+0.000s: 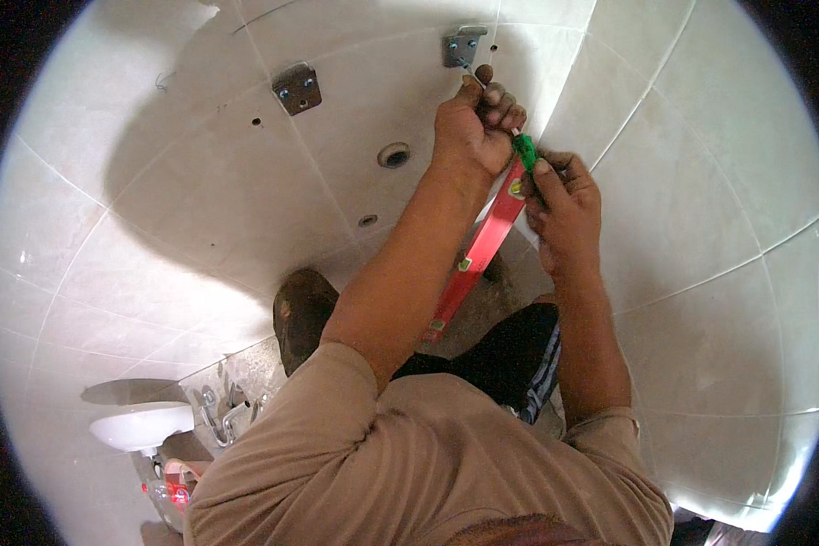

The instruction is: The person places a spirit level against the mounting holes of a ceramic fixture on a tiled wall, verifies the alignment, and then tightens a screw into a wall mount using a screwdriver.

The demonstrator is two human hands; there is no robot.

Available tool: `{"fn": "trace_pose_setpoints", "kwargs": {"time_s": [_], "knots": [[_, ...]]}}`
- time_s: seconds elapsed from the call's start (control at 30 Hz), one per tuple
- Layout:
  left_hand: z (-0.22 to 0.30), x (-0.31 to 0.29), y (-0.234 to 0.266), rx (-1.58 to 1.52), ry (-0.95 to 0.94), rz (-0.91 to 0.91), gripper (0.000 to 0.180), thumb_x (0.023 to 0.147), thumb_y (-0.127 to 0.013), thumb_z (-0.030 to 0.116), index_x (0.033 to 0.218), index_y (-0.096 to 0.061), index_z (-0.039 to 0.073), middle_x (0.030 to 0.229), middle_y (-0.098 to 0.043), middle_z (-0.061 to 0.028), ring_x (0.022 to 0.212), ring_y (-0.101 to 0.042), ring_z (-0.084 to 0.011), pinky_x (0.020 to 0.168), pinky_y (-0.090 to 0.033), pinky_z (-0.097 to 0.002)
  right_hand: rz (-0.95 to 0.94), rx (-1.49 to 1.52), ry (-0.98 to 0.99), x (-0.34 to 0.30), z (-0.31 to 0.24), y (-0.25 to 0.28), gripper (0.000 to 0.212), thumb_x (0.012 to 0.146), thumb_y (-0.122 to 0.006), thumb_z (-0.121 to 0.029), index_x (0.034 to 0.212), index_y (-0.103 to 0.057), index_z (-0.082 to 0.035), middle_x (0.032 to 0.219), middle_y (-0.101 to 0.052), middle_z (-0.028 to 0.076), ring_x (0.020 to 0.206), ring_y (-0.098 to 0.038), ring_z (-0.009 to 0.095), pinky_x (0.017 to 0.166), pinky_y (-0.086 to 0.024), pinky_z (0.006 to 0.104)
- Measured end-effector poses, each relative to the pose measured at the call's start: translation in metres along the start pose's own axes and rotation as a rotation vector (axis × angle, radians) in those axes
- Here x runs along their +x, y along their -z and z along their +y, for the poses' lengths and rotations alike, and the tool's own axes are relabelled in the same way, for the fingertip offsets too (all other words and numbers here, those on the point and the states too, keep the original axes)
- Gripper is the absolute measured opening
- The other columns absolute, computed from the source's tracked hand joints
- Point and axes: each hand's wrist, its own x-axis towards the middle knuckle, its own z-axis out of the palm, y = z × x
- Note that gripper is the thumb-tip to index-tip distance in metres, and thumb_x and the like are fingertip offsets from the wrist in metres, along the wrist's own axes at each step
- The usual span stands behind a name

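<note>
My right hand [564,196] is closed around the green handle of a screwdriver [525,153]. Its shaft runs up and left behind the fingers of my left hand [473,127], which is closed about it; the fingers hide most of the shaft. A thin metal tip comes out above those fingers and reaches the lower part of a dark metal bracket [464,45] on the tiled wall. Two screw heads show in that bracket. Just below both hands, a red spirit level [487,241] stands at a slant.
Another bracket [297,88] is fixed further left. Between and below the brackets are a round wall opening [393,156] and a smaller pipe hole [367,220]. A white washbasin [141,426], faucets [232,414] and a plastic bottle [166,492] lie at lower left. A tiled side wall rises on the right.
</note>
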Motion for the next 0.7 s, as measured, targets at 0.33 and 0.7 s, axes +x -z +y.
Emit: {"fn": "trace_pose_setpoints", "kwargs": {"time_s": [0.33,0.7], "knots": [[0.007,0.003,0.013,-0.154,0.06,-0.106,0.025,0.107,-0.045,0.03,0.102,-0.057,0.009,0.071,-0.05,-0.003,0.056,-0.038,-0.0147,0.057,-0.035,-0.0326,0.205,-1.023,0.668,-0.006,0.004,-0.018,0.028,0.082,-0.066,-0.002,0.11,-0.064,-0.004,0.098,-0.065,0.018,0.086,-0.065,0.039,0.075,-0.055,0.0408],[0.001,-0.002,0.004,-0.005,-0.08,0.031,0.023,0.106,-0.047,0.028,0.102,-0.056,0.007,0.077,-0.054,-0.0063,0.058,-0.043,-0.0153,0.057,-0.036,-0.0324,0.293,-0.894,0.632,-0.005,0.001,-0.026,0.02,0.094,-0.063,-0.011,0.112,-0.063,0.0,0.086,-0.066,0.009,0.068,-0.064,0.024,0.063,-0.053,0.0368]]}}
